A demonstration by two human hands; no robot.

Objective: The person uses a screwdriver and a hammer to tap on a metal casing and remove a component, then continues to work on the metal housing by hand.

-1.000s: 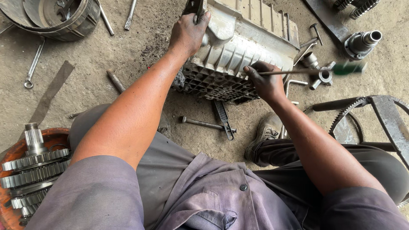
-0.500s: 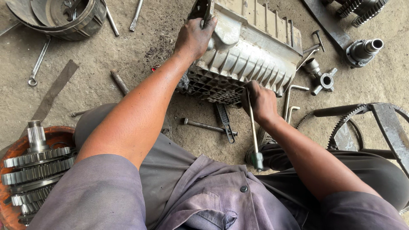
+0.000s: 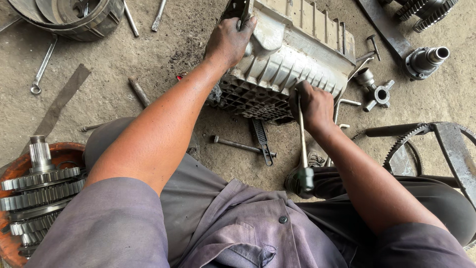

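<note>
Housing (image 3: 292, 54): lay tilted on the floor (image 3: 148, 59), between the knees.
Left hand (image 3: 230, 42): fingers closed over its top edge.
Right hand (image 3: 313, 104): fingers clenched round a wrench (image 3: 302, 144) set against its lower edge.
Progress: apparently mid-job; gears (image 3: 34, 188) lay apart.

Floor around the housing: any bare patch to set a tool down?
Bare concrete lies between the open-end wrench, the short rod and the left forearm. Crowded right of the ribbed housing: cross joint, shaft, gear ring. Bolt sits below it.
</note>
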